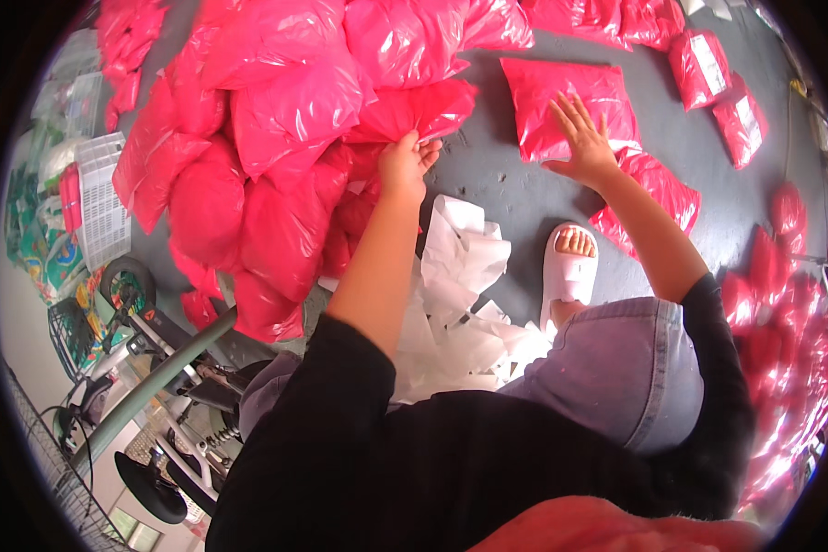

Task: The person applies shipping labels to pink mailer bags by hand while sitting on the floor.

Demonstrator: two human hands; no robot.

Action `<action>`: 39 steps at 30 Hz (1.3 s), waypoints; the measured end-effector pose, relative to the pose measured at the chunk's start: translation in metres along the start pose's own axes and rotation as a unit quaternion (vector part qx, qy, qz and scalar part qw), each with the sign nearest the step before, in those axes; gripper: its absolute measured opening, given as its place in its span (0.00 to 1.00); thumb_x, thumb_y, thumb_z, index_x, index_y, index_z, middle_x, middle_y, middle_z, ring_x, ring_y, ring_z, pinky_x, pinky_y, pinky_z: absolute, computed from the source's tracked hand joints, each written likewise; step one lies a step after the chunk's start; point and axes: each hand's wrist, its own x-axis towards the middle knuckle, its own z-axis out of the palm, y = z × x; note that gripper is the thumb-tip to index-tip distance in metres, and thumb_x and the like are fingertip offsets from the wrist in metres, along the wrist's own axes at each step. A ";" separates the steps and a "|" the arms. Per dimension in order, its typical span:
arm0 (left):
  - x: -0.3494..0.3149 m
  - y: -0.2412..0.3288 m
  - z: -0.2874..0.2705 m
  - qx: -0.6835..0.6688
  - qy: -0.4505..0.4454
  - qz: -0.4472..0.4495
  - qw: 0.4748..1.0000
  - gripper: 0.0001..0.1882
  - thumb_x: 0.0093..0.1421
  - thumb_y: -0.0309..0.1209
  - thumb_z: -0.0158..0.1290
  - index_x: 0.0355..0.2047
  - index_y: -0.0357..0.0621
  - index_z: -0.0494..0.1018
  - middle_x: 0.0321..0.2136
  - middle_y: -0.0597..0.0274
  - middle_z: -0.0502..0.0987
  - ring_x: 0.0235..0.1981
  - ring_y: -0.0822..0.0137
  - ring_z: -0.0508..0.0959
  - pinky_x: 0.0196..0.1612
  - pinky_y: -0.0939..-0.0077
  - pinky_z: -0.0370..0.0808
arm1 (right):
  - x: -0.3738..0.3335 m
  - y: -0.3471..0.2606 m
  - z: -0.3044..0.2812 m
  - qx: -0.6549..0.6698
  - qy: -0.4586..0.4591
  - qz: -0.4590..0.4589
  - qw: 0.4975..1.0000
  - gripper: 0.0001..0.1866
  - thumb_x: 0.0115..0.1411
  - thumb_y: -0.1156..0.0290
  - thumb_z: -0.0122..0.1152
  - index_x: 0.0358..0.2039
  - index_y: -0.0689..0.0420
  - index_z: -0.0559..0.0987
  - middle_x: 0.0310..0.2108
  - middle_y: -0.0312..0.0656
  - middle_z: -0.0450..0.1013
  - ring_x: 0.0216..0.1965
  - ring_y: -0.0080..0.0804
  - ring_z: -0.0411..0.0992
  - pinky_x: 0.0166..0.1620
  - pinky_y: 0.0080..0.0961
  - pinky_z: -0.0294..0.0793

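My left hand (403, 169) has its fingers curled at the lower edge of a shiny pink plastic bag (423, 109), pinching it at the right side of a tall heap. Flat on a plump pink package (545, 97) lies my right hand (581, 143), fingers spread apart. That package rests on the grey floor to the right of the heap. Just below it, partly behind my right forearm, is another pink package (664, 189). The heap's stacked pink bags (290, 106) rise to the left of my left hand.
Crumpled white paper sheets (460, 304) lie on the floor between my arms, beside my foot in a white sandal (575, 269). Labelled pink packages (701, 69) sit at the far right. More pink bags (782, 331) are piled at right. A parked scooter (170, 405) stands at lower left.
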 end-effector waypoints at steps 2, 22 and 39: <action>-0.050 0.015 0.009 0.048 -0.058 -0.014 0.997 0.06 0.54 0.29 0.46 0.22 0.42 0.64 0.23 0.60 0.72 0.25 0.63 0.75 0.29 0.74 0.72 | -0.010 -0.020 -0.009 0.144 0.053 -0.062 0.986 0.54 0.35 0.59 0.69 0.60 0.49 0.46 0.61 0.39 0.40 0.63 0.40 0.37 0.59 0.48 0.41; -0.048 -0.041 -0.036 0.345 -0.135 0.307 0.876 0.12 0.55 0.30 0.47 0.38 0.37 0.69 0.42 0.53 0.71 0.45 0.63 0.70 0.44 0.73 0.69 | -0.081 0.017 0.086 0.651 -0.094 0.312 0.685 0.16 0.56 0.64 0.50 0.43 0.58 0.70 0.40 0.40 0.70 0.33 0.28 0.70 0.34 0.21 0.69; -0.098 -0.100 -0.127 0.786 -0.145 0.167 0.578 0.44 0.43 0.43 0.58 0.56 0.37 0.50 0.57 0.43 0.49 0.58 0.47 0.51 0.57 0.60 0.51 | -0.041 0.191 0.026 0.130 0.184 0.535 0.814 0.38 0.36 0.43 0.64 0.43 0.57 0.68 0.41 0.48 0.69 0.41 0.42 0.70 0.43 0.34 0.70</action>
